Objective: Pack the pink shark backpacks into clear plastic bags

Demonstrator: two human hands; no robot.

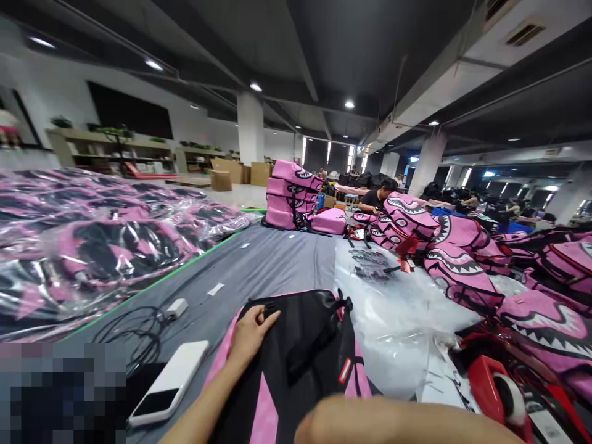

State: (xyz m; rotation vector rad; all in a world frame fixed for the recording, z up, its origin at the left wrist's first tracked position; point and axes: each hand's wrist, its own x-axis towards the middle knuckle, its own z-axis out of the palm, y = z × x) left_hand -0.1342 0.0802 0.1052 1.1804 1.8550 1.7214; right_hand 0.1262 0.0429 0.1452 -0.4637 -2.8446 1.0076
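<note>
A pink and black backpack (308,345) lies in front of me on the grey-covered table, its black strap side up. My left hand (250,330) is closed on the backpack's upper left edge, thumb and fingers pinched beside a small black buckle (269,308). On the right side of the backpack, a black shoulder strap (348,351) carries a small red label. My right hand (319,422) is a blur low in the picture, over the lower part of the backpack; its fingers are hidden.
A white phone-like device (171,385) and black cables (139,333) lie at left. Plastic-wrapped backpacks (115,246) fill the far left. Clear bags (393,327), a red tape dispenser (490,388) and pink shark-mouth backpacks (457,271) are at right. A co-worker (375,198) sits beyond.
</note>
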